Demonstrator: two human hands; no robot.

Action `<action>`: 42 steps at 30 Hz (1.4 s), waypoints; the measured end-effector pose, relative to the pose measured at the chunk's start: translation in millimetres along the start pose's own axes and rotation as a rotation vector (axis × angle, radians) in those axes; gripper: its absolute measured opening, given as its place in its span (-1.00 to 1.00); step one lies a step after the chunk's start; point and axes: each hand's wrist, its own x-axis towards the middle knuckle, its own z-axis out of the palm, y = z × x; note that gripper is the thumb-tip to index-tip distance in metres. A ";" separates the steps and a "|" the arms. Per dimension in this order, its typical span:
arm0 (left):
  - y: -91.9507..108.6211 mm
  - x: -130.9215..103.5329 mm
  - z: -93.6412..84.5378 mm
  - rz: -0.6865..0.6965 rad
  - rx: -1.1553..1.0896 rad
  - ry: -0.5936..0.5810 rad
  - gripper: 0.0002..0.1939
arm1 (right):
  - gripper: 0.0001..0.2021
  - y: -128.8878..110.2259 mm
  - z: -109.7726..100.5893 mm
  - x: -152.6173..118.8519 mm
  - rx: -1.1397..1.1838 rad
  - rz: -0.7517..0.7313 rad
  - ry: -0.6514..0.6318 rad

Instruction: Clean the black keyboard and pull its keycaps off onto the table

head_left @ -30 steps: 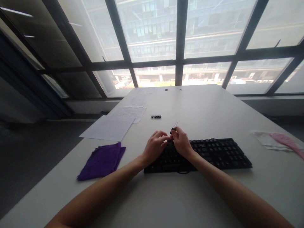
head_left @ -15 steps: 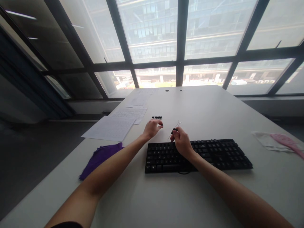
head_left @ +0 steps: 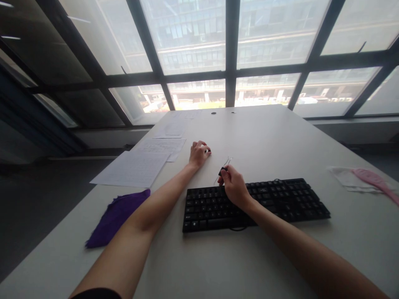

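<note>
My left hand point(head_left: 198, 156) rests low over the white table beyond the keyboard, its fingers curled round a small black keycap point(head_left: 205, 151), partly hidden by them. My right hand point(head_left: 231, 182) is closed on a wire keycap puller with a black handle point(head_left: 222, 170); its thin wire ends stick out above and below the fist. That hand is over the upper edge of the black keyboard point(head_left: 215, 207), which lies flat, its middle partly covered by my right hand and forearm. The row of black keycaps seen earlier is hidden behind my left hand.
On the left of the table point(head_left: 174, 265) lie several printed sheets point(head_left: 134, 168) and a folded purple cloth point(head_left: 116, 216), partly under my left forearm. A pink item point(head_left: 370, 176) lies on a white cloth or wrapper point(head_left: 343, 178) at the right. Large windows stand beyond.
My left hand has moved forward over the row of small keycaps, which it now hides. My right hand keeps hold of the puller near the keyboard. The view has shifted slightly.
</note>
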 end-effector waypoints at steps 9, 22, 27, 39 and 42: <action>-2.9 -0.2 4.3 -0.056 0.029 0.011 -0.92 | -0.77 -0.9 -0.1 -1.0 0.011 0.000 0.010; -5.1 -0.3 5.4 -0.108 0.003 0.016 -0.88 | -0.76 -1.8 -0.6 -1.3 0.029 0.020 0.011; -5.5 -0.3 4.5 -0.118 -0.017 0.018 -0.88 | -0.74 -2.5 -0.5 -1.3 0.031 0.018 0.019; -3.9 -1.0 0.3 -0.146 -0.027 0.019 -0.86 | -0.75 -0.5 1.1 -0.7 0.057 0.022 0.017; -1.3 -0.3 -4.6 -0.164 -0.052 0.047 -0.85 | -0.73 -1.7 0.3 -0.4 0.080 0.020 0.028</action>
